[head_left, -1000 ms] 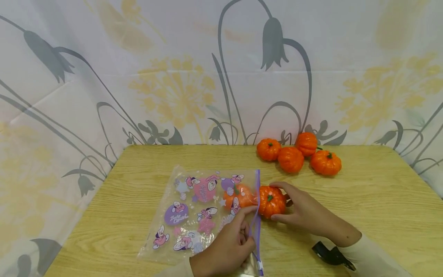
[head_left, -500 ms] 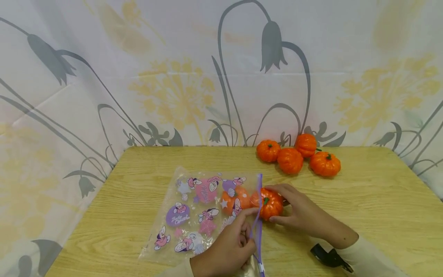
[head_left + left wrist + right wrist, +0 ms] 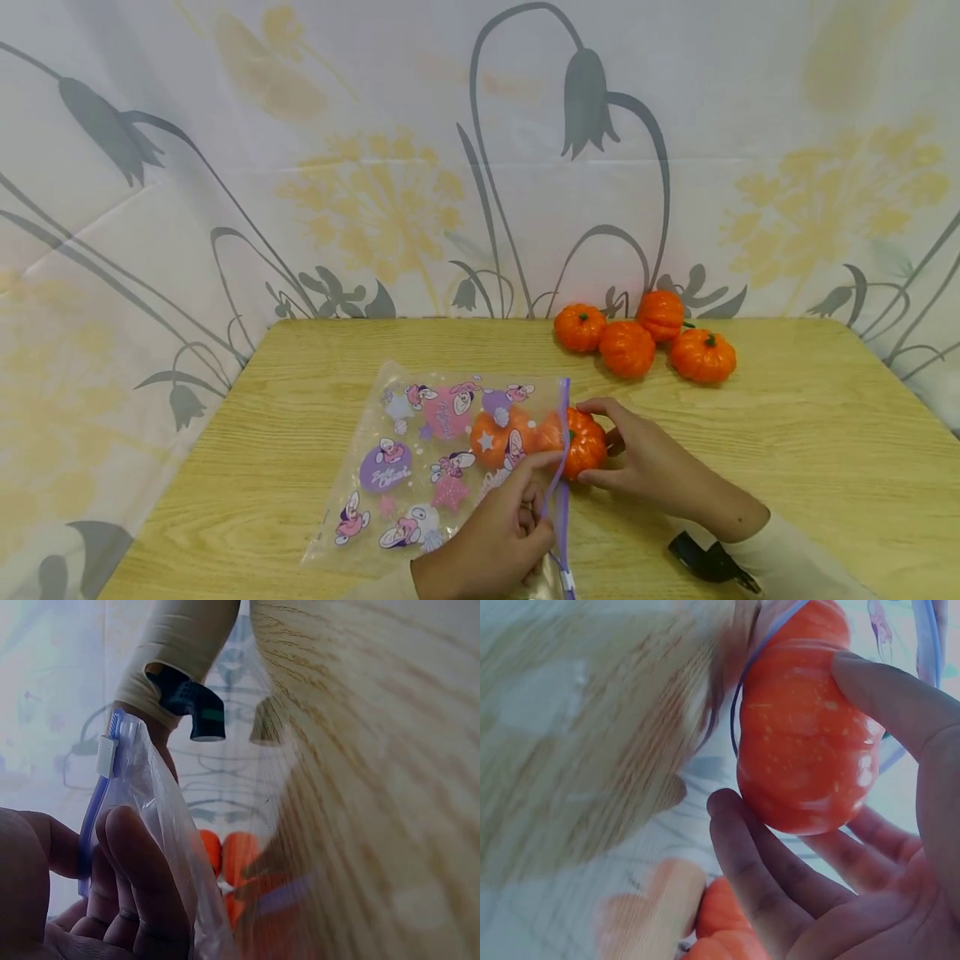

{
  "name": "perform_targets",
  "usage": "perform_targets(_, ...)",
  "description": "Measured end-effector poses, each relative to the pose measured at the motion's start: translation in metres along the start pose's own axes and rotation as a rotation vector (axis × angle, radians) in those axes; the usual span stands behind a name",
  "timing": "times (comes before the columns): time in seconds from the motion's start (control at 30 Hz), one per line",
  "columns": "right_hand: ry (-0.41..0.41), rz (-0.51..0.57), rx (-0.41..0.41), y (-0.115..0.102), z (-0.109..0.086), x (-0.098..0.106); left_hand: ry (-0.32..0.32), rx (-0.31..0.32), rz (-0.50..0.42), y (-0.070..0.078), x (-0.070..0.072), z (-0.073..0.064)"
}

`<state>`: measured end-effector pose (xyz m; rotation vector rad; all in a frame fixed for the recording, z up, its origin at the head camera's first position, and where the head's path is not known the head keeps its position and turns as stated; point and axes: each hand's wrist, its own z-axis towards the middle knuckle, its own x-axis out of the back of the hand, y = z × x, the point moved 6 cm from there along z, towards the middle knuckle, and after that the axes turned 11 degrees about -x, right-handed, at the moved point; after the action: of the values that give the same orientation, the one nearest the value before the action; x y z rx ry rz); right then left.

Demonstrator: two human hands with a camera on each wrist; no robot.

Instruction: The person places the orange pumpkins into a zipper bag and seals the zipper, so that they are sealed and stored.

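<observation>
One pumpkin (image 3: 588, 450) in the right hand's grip (image 3: 639, 457), bag (image 3: 431, 462) in the left hand's pinch (image 3: 501, 532).

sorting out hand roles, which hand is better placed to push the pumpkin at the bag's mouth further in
The right hand, I'd judge: it grips the pumpkin on the side away from the bag, in line with the opening. The left hand is occupied, holding the bag's purple edge.

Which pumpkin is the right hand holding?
The pumpkin at the bag's mouth, partly inside. Only it has the right hand around it; the others lie deeper inside or in the back group.
</observation>
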<state>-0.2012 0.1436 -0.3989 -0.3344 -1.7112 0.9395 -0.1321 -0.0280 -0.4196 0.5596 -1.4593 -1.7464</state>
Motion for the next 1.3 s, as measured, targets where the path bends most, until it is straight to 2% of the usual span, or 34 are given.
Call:
perform_targets(0.1,0.006,0.028,-0.004,0.0003,0.0000,-0.0015,-0.006,-0.001,0.005,-0.0007,-0.0006,-0.0008)
perform_targets(0.33,0.101,0.053,0.023,0.0012,0.0009,-0.0042,-0.024,-0.023,0.065,0.0002,-0.0009,-0.0007)
perform_targets(0.47,0.119,0.087,0.022,0.0019,0.0006,-0.0047,-0.021,-0.016,0.068,-0.0002,-0.0003,-0.0012)
perform_targets(0.63,0.111,0.122,0.043,-0.0003,-0.0006,-0.0040,-0.019,-0.015,0.067,-0.0014,0.0000,-0.0008)
perform_targets(0.87,0.060,0.201,0.088,-0.0013,-0.0014,-0.0062,-0.023,-0.015,0.058,-0.0024,-0.0002,0.0000)
perform_targets(1.07,0.051,0.265,0.059,0.0023,-0.0017,-0.0066,-0.029,-0.017,0.096,-0.0014,-0.0002,0.0013)
perform_targets(1.3,0.071,0.269,0.026,0.0041,0.0009,-0.0081,-0.035,-0.021,0.120,-0.0015,0.0002,0.0010)
